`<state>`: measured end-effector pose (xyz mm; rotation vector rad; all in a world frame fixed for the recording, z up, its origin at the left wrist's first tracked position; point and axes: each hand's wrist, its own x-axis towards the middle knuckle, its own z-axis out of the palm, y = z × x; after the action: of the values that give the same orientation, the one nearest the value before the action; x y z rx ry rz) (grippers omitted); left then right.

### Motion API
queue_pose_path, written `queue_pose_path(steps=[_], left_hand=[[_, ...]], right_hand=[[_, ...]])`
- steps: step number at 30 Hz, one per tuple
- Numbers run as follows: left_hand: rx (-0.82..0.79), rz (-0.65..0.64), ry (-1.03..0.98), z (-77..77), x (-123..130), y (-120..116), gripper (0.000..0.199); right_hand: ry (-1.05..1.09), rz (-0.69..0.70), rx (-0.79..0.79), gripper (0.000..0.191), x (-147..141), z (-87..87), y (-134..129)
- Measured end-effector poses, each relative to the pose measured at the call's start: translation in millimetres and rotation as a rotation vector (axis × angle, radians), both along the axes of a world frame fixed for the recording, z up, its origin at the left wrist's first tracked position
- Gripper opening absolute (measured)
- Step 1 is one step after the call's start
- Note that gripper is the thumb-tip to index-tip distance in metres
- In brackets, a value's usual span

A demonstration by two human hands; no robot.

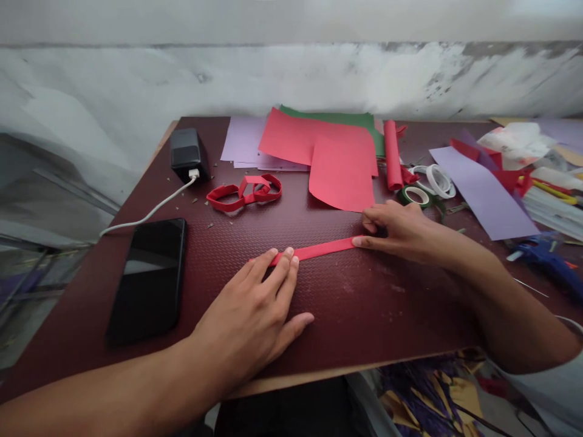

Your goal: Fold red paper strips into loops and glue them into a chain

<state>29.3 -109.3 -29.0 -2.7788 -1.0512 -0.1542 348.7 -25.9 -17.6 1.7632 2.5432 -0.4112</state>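
Note:
A narrow red paper strip (323,248) lies on the dark red tabletop, running slightly upward to the right. My left hand (255,309) rests flat over its left end, fingers stretched out and thumb apart. At the right end, my right hand (401,230) has its thumb on the strip and the other fingers curled in; the tip is partly hidden there. Beyond my left hand sits a red folded-paper piece of joined loops (246,193). Red paper sheets (344,164) lie just past my right hand.
A black phone (148,279) and a power bank (186,152) with a white cable are on the left. Tape rolls (415,195), a red paper roll (392,155), a purple sheet (485,191) and a blue glue gun (549,261) lie right. Paper scraps (428,394) fill the space below the table's edge.

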Motion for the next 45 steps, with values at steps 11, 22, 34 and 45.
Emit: queue_pose_path(steps=[11,22,34,45], left_hand=[[0.051,0.037,0.019,19.2,-18,4,0.059],[0.148,0.087,-0.067,33.5,-26,13,0.049],[-0.003,-0.186,-0.105,4.8,-11,11,0.05],[-0.099,-0.18,-0.134,11.0,-9,15,0.051]], right_hand=[[-0.056,-0.036,-0.038,0.043,10,1.9,5],[0.106,0.075,-0.042,0.038,9,4.3,3],[0.205,0.148,-0.051,0.029,-8,3.5,-3],[0.212,0.157,-0.044,0.031,-59,7.8,-4]])
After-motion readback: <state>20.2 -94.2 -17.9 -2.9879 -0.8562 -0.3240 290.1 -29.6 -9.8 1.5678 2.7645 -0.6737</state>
